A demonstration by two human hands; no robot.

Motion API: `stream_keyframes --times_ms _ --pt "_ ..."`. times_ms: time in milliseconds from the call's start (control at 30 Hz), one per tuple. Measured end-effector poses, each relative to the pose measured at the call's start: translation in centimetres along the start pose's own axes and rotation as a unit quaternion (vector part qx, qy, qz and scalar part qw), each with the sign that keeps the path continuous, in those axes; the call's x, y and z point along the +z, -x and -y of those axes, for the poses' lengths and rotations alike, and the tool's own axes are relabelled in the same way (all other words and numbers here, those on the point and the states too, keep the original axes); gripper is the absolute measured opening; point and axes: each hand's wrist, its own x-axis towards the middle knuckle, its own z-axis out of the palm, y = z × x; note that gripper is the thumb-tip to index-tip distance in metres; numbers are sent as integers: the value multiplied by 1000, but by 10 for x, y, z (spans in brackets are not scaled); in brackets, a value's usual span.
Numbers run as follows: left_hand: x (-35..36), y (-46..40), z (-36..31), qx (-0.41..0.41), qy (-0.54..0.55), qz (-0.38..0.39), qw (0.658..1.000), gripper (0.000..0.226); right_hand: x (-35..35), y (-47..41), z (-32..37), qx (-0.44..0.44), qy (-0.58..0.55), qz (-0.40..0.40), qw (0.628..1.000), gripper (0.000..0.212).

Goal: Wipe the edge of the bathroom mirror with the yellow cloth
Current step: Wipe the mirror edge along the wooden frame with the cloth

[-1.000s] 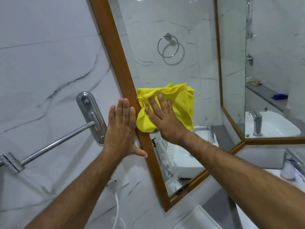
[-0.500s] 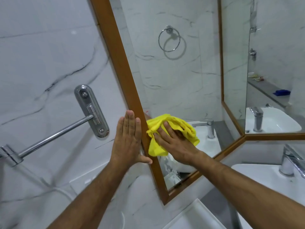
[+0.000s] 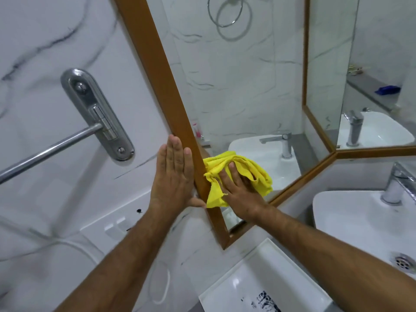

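The bathroom mirror (image 3: 236,91) has a brown wooden frame (image 3: 162,70) that slants down to a lower corner. A crumpled yellow cloth (image 3: 249,168) is pressed on the glass right beside the frame's left edge, low on the mirror. My right hand (image 3: 238,192) lies flat on the cloth, fingers spread, holding it against the glass. My left hand (image 3: 173,176) rests flat on the white marble wall just left of the frame, fingers together, thumb touching the frame's side. It holds nothing.
A chrome towel bar (image 3: 51,149) with its oval wall mount (image 3: 96,113) juts out on the left wall. A white sink (image 3: 351,219) with a chrome tap (image 3: 398,185) sits at right. A white tray (image 3: 265,287) lies below the mirror corner. A white switch plate (image 3: 112,224) is on the wall.
My right hand has slid the yellow cloth down along the frame's left edge towards the lower corner. My left hand has followed it down the wall beside the frame.
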Motion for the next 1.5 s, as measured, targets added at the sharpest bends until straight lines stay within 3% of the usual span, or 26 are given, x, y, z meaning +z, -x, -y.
stream_keyframes --times_ms 167,267,400,467,600,667,767,867,1000,1167,1267,1333,1400,1500 --pt "6 7 -7 -9 -19 -9 1000 153 16 30 2 -25 33 61 997 71" --pt "10 19 -30 -38 -31 24 998 155 -4 27 0 -24 3 93 995 82" --pt "29 40 -62 -71 -11 65 995 148 -34 -4 -5 0 -27 80 996 84" --pt "39 47 -63 -64 -14 48 997 139 -39 -10 -7 -9 -25 73 997 90" --pt "63 47 -64 -34 -13 -21 999 130 -27 1 -2 6 -13 82 997 85" --pt "77 47 -64 -29 2 -47 998 137 -10 15 4 18 7 96 995 73" --pt "89 50 -61 -18 16 -50 998 153 16 49 11 13 11 136 991 67" --pt "97 53 -68 -20 39 -46 998 151 33 85 22 15 1 190 982 66" --pt "94 63 -82 -41 49 15 998 162 39 110 28 7 -18 214 977 73" --pt "99 65 -84 -39 33 39 998 162 32 63 28 64 -46 135 988 59" --pt "104 65 -88 -43 31 74 996 169 45 60 31 35 -38 100 994 56" --pt "104 63 -91 -55 40 96 993 162 54 75 29 13 -29 85 996 58" --pt "104 64 -94 -55 51 115 991 142 56 96 32 -2 -32 125 992 65" --pt "103 65 -96 -52 21 169 984 157 62 135 47 -33 -21 240 970 67"
